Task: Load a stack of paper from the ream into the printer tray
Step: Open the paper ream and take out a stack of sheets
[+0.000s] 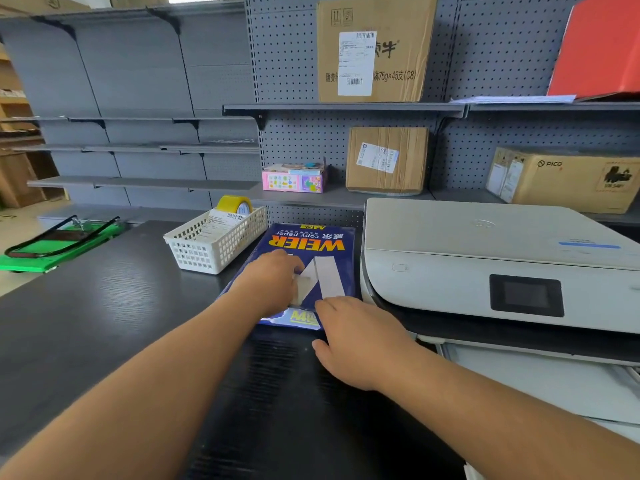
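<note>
Head view: both forearms reach forward over dark table (104,306) toward blue ream (304,265) of copy paper, lying flat, still wrapped, label upside down to camera. Ream sits between white basket (214,244) on its left and printer (502,271) on its right, close to both.

Left hand (273,282) lies palm down on ream's top face, left-middle part, wrist straight, fingers extended forward and slightly bent, pressing wrapper; fingertips partly blurred, no clear pinch visible. Right hand (353,341) sits at ream's near right corner, palm down, knuckles up, thumb pointing left along table, fingers tucked toward ream's near edge; whether they grip wrapper cannot tell, tips hidden under hand.

Printer lid closed, dark screen facing camera; paper tray (540,382) pulled out below at lower right, pale inside surface showing.

Basket holds yellow tape roll (235,204) and printed slip. Behind, grey pegboard shelves carry cardboard boxes (386,161), pink box (294,181), red folder (599,46). Green trolley (52,244) on floor at far left.
</note>
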Demonstrator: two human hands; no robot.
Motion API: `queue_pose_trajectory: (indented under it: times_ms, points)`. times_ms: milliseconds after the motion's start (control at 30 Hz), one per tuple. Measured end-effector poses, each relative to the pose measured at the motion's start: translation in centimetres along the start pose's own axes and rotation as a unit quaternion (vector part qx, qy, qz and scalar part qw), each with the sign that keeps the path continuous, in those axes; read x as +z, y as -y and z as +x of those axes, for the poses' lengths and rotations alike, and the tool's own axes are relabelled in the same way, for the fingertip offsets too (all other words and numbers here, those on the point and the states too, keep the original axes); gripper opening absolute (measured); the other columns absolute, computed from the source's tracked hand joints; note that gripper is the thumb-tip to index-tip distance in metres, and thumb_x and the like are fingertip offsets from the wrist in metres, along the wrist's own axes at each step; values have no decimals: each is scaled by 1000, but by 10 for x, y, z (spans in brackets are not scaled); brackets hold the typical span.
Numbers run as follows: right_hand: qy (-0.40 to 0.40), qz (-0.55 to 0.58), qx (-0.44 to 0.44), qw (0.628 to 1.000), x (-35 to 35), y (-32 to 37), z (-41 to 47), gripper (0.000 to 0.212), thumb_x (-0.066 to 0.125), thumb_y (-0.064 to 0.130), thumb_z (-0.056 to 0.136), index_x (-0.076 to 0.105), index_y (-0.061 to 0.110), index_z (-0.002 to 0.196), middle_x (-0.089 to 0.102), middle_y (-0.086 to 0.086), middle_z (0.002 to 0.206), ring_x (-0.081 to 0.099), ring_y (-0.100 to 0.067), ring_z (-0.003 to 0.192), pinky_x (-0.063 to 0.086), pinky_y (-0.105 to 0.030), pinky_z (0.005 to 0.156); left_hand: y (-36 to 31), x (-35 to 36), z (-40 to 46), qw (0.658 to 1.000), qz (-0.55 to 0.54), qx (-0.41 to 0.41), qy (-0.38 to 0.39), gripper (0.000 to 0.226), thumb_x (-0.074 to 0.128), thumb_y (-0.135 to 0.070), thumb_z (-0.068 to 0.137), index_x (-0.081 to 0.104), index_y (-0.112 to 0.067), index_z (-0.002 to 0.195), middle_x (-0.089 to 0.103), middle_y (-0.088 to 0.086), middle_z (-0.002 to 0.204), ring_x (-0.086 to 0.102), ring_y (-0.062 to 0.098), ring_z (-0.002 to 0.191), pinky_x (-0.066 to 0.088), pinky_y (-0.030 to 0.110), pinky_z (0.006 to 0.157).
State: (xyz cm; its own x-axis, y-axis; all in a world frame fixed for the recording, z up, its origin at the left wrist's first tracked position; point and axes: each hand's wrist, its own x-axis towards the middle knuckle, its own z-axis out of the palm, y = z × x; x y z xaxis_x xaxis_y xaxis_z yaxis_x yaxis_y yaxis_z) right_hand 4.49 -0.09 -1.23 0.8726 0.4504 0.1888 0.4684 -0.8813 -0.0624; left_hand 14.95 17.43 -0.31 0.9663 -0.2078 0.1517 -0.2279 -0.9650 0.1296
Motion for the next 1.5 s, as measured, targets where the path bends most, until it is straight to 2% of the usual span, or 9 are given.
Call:
queue_pose_trajectory:
  times_ms: [200, 333, 533, 700, 867, 1067, 1333, 1500]
  points:
    - [4, -2, 9, 1000, 0, -1, 1, 38, 49, 45, 94, 49, 23, 125, 61, 1, 124, 57, -24, 109, 51, -41, 80, 0, -4, -14, 998, 11, 27, -61, 26, 48, -22, 98, 73, -25, 104, 62, 2, 110, 59, 23, 98, 53, 41, 83]
    - [8, 3, 9, 1000, -1, 0, 1, 43, 50, 44, 94, 48, 23, 131, 60, 1, 128, 56, -23, 112, 51, -40, 81, 3, -10, -25, 996, 5, 43, -77, 25, 48, -22, 98, 73, -25, 103, 64, 1, 109, 61, 22, 98, 53, 42, 85]
    - [4, -6, 12, 1000, -2, 1, 1, 43, 49, 43, 93, 49, 24, 132, 61, 2, 128, 57, -23, 110, 55, -42, 81, 5, -17, -43, 993, 6, 73, -90, 27, 49, -24, 98, 75, -23, 103, 66, 0, 117, 62, 21, 112, 54, 43, 88]
    - [8, -11, 10, 1000, -4, 2, 1, 42, 50, 42, 94, 50, 23, 130, 62, 1, 126, 58, -23, 109, 55, -42, 81, 9, -15, -61, 989, 3, 96, -114, 23, 53, -22, 96, 76, -21, 98, 69, 2, 113, 64, 21, 109, 54, 39, 86]
    - [9, -24, 11, 1000, -7, 4, 2, 42, 50, 43, 95, 50, 22, 130, 62, 0, 124, 59, -24, 107, 50, -37, 74, 13, -12, -78, 984, -3, 116, -137, 20, 55, -22, 94, 75, -21, 96, 69, 0, 99, 64, 23, 92, 53, 40, 81]
    - [18, -24, 19, 999, -10, 7, 3, 42, 52, 43, 94, 51, 22, 131, 63, 0, 122, 60, -23, 105, 53, -37, 76, 10, -15, -91, 980, -12, 134, -148, 18, 58, -20, 93, 76, -20, 96, 70, 0, 98, 65, 23, 91, 53, 40, 81]
    - [44, -7, 34, 998, -15, 6, 5, 32, 47, 25, 97, 51, 19, 128, 60, -4, 127, 58, -27, 106, 52, -39, 80, 17, -9, -113, 976, -1, 151, -157, 16, 60, -19, 91, 75, -23, 89, 68, -3, 91, 63, 21, 86, 54, 41, 77]
    - [38, -8, 37, 999, -13, 3, 9, 27, 43, 22, 98, 54, 17, 123, 61, -5, 125, 59, -28, 105, 55, -43, 83, 19, -10, -124, 975, -3, 163, -149, 18, 57, -22, 92, 74, -25, 91, 67, -5, 93, 63, 20, 89, 52, 39, 81]
